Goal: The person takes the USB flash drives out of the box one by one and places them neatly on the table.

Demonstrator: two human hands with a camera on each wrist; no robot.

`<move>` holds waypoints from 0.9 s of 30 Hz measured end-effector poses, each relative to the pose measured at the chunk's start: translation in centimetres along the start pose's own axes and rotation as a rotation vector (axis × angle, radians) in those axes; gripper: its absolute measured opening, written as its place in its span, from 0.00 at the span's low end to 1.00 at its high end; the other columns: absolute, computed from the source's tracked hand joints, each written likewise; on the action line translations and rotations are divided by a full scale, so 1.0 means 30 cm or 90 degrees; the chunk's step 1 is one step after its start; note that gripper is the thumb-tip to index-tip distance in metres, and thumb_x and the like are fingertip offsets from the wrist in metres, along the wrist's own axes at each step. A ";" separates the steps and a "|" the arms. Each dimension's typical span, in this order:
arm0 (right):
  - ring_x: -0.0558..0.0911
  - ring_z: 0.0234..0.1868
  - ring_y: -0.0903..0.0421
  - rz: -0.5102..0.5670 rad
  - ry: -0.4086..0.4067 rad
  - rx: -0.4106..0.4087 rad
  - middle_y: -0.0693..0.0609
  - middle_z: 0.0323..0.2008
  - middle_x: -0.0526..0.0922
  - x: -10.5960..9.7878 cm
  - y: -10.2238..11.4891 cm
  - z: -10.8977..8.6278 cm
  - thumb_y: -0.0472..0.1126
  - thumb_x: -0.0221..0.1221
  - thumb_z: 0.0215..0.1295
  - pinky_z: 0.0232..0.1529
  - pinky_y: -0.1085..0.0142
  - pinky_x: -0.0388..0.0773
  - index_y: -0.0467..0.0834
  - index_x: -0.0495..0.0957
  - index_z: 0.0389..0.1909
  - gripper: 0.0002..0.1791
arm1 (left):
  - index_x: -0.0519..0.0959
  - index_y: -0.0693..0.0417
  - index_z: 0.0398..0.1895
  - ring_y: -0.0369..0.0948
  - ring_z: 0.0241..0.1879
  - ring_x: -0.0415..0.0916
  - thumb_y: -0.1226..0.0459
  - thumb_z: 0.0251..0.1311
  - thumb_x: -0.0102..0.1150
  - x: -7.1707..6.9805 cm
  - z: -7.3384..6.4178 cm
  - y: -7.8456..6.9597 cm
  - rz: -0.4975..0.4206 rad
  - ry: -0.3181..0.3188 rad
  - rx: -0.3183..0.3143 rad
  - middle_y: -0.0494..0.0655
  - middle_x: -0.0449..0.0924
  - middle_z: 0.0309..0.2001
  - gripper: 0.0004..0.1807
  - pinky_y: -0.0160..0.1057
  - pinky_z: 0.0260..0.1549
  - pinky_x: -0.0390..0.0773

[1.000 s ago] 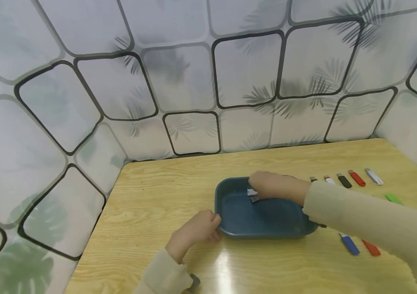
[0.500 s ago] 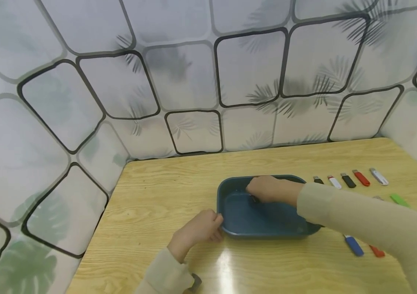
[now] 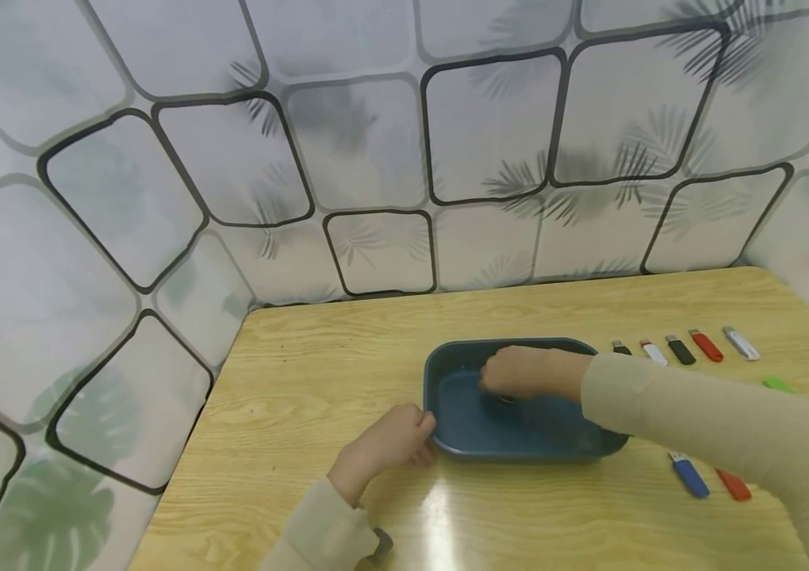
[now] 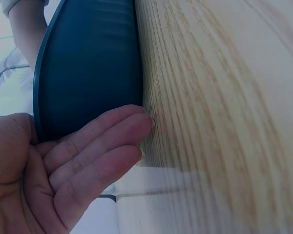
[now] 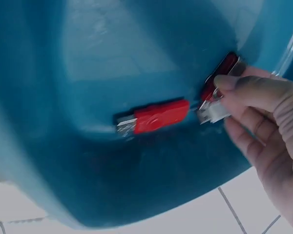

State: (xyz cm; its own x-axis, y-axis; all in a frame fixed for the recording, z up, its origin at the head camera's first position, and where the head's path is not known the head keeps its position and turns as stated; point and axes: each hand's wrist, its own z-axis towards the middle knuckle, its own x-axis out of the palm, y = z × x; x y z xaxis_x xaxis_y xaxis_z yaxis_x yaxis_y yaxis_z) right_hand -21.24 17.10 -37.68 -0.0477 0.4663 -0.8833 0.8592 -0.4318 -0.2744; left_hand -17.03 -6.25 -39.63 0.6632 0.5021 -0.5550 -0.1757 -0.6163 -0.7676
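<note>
A dark blue plastic tub [image 3: 497, 455] stands on the wooden table. My left hand [image 3: 393, 438] grips its near left corner, fingers against the outer wall in the left wrist view. Inside the tub is my right hand [image 3: 522, 371], its fingers pointing down. The right wrist view has its thumb and fingers pinching a dark red USB stick [image 5: 217, 80] with a metal cover. By the fingertips a whitish metal connector [image 5: 212, 112] shows; whose it is I cannot tell. Apart from the hand, a bright red USB stick [image 5: 161, 117] lies on the tub's floor.
Right of the tub, several USB sticks lie on the table [image 3: 304, 373]: a red one [image 3: 706, 346], a white-silver one [image 3: 741, 343], a blue one [image 3: 690, 476] and a green one [image 3: 777, 384] among them. My right sleeve [image 3: 704, 420] covers part of that area. A patterned curtain [image 3: 483, 246] hangs behind.
A white stick and a connector seen at my right hand are now mostly hidden from the head view. The hand shifts slightly inside the tub. My left hand keeps its place.
</note>
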 end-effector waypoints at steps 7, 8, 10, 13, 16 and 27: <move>0.79 0.34 0.60 -0.090 0.007 -0.077 0.56 0.35 0.82 0.010 -0.003 -0.025 0.36 0.62 0.59 0.33 0.70 0.76 0.48 0.80 0.37 0.06 | 0.80 0.66 0.26 0.45 0.25 0.84 0.61 0.71 0.32 0.003 -0.002 -0.005 0.008 -0.003 0.000 0.53 0.84 0.24 0.26 0.40 0.23 0.82; 0.79 0.35 0.60 -0.089 0.006 -0.074 0.56 0.35 0.82 0.008 -0.004 -0.029 0.38 0.63 0.58 0.34 0.69 0.76 0.48 0.80 0.38 0.07 | 0.80 0.66 0.26 0.45 0.25 0.84 0.61 0.71 0.32 0.003 -0.003 -0.007 0.011 -0.003 0.001 0.53 0.84 0.24 0.27 0.40 0.23 0.82; 0.79 0.37 0.59 -0.081 -0.003 -0.047 0.56 0.37 0.82 0.003 -0.007 -0.037 0.39 0.64 0.57 0.36 0.68 0.77 0.48 0.80 0.40 0.10 | 0.80 0.65 0.26 0.45 0.25 0.84 0.61 0.71 0.32 0.002 -0.006 -0.009 0.014 -0.003 0.002 0.53 0.84 0.24 0.27 0.40 0.23 0.82; 0.79 0.37 0.56 0.004 -0.006 0.062 0.52 0.36 0.81 -0.012 -0.013 -0.045 0.38 0.62 0.60 0.38 0.66 0.78 0.44 0.79 0.41 0.09 | 0.80 0.65 0.26 0.45 0.25 0.84 0.61 0.72 0.32 0.002 -0.008 -0.010 0.019 -0.002 0.002 0.53 0.84 0.24 0.27 0.40 0.23 0.81; 0.77 0.30 0.55 0.131 0.007 0.198 0.50 0.28 0.78 -0.018 -0.023 -0.041 0.36 0.58 0.63 0.32 0.63 0.78 0.41 0.77 0.34 0.02 | 0.80 0.65 0.26 0.44 0.25 0.84 0.61 0.72 0.32 0.004 -0.007 -0.007 0.019 -0.003 0.002 0.53 0.84 0.24 0.26 0.39 0.23 0.81; 0.71 0.23 0.57 0.352 0.149 0.386 0.51 0.23 0.75 -0.040 -0.021 -0.033 0.37 0.59 0.61 0.25 0.65 0.72 0.41 0.78 0.28 0.05 | 0.79 0.66 0.26 0.45 0.24 0.84 0.61 0.71 0.33 0.003 -0.007 -0.009 0.018 -0.005 -0.001 0.53 0.84 0.23 0.26 0.39 0.23 0.81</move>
State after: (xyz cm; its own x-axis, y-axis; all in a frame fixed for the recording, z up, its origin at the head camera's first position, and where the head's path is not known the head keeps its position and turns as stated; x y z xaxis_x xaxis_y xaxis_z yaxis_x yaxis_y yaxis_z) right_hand -21.21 17.57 -36.07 0.4621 0.1851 -0.8673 0.3038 -0.9518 -0.0413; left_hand -16.76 -6.16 -39.41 0.6526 0.4891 -0.5786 -0.1929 -0.6313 -0.7512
